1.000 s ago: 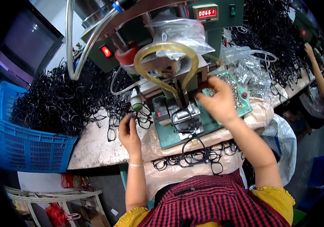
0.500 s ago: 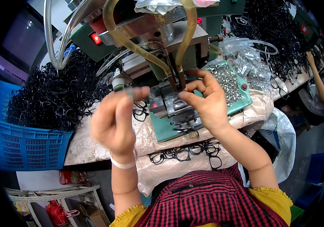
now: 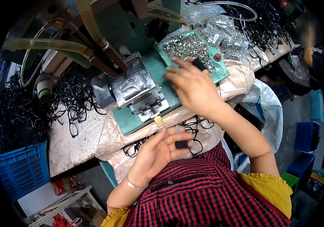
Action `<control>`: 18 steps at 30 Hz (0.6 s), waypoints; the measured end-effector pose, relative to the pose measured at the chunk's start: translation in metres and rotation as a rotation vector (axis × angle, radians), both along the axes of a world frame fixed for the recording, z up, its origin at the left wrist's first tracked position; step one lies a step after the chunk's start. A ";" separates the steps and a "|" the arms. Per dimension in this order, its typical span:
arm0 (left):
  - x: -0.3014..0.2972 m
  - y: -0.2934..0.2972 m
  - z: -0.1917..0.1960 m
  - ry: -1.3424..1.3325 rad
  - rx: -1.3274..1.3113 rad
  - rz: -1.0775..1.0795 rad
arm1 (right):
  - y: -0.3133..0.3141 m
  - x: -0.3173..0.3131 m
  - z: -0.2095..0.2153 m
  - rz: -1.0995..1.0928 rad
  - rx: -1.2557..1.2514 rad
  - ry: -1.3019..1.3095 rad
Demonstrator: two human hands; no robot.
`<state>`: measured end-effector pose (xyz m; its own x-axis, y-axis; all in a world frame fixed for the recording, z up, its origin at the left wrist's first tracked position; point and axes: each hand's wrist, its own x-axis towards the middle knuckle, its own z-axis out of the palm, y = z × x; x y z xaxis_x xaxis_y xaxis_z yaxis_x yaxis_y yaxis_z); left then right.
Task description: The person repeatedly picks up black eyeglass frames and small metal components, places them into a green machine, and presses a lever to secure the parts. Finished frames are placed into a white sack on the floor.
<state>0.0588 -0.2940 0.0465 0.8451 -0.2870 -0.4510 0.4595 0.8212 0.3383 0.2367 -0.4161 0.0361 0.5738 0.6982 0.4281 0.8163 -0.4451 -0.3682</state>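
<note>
My left hand (image 3: 154,153) is palm up, fingers loosely bent and apart, a dark wrap on one finger. Nothing shows in it. It is close to the black eyeglass frames (image 3: 196,130) lying along the plastic-covered front edge. My right hand (image 3: 196,89) reaches toward the green tray (image 3: 222,72) of small metal parts (image 3: 186,47), its fingers spread over the near edge and one wearing a black wrap. No held part shows in it. Left of that hand stands a metal fixture (image 3: 133,86) on the green machine base (image 3: 126,123), beneath two brown arms (image 3: 114,62).
Yellowish hoses (image 3: 52,44) hang over the machine. Heaped black frames (image 3: 22,109) lie at left above a blue basket (image 3: 22,168). Bags of metal parts (image 3: 234,41) sit behind the tray. A white sack (image 3: 269,102) stands at right, with another person's arm (image 3: 309,45) beyond.
My left hand has come down from beside the fixture to the front edge. My right hand has left the brown arms and now lies by the tray. The view has shifted and turned.
</note>
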 end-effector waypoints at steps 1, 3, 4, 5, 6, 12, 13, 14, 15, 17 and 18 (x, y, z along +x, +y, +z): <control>0.010 -0.004 -0.010 -0.007 -0.039 0.041 | 0.007 -0.001 -0.004 -0.005 -0.076 -0.089; 0.022 -0.014 -0.028 0.064 -0.092 0.103 | 0.020 0.003 -0.014 0.044 -0.104 -0.190; 0.027 -0.018 -0.039 0.095 -0.127 0.128 | 0.023 0.005 -0.018 0.051 -0.140 -0.226; 0.032 -0.020 -0.047 0.114 -0.107 0.177 | 0.029 0.009 -0.018 0.084 -0.165 -0.260; 0.035 -0.020 -0.059 0.129 -0.130 0.210 | 0.034 0.014 -0.024 0.100 -0.174 -0.275; 0.048 -0.015 -0.070 0.210 -0.195 0.460 | 0.031 0.008 -0.033 0.118 -0.283 -0.289; 0.049 -0.018 -0.064 0.237 -0.205 0.500 | 0.026 0.000 -0.032 0.116 -0.310 -0.306; 0.049 -0.017 -0.065 0.242 -0.172 0.486 | 0.018 -0.011 -0.033 0.113 -0.335 -0.323; 0.048 -0.015 -0.071 0.248 -0.142 0.475 | 0.009 -0.025 -0.026 0.098 -0.360 -0.329; 0.047 -0.014 -0.074 0.252 -0.106 0.436 | -0.015 -0.054 -0.018 0.085 -0.377 -0.236; 0.048 -0.014 -0.079 0.209 -0.132 0.419 | -0.026 -0.067 -0.016 0.091 -0.361 -0.138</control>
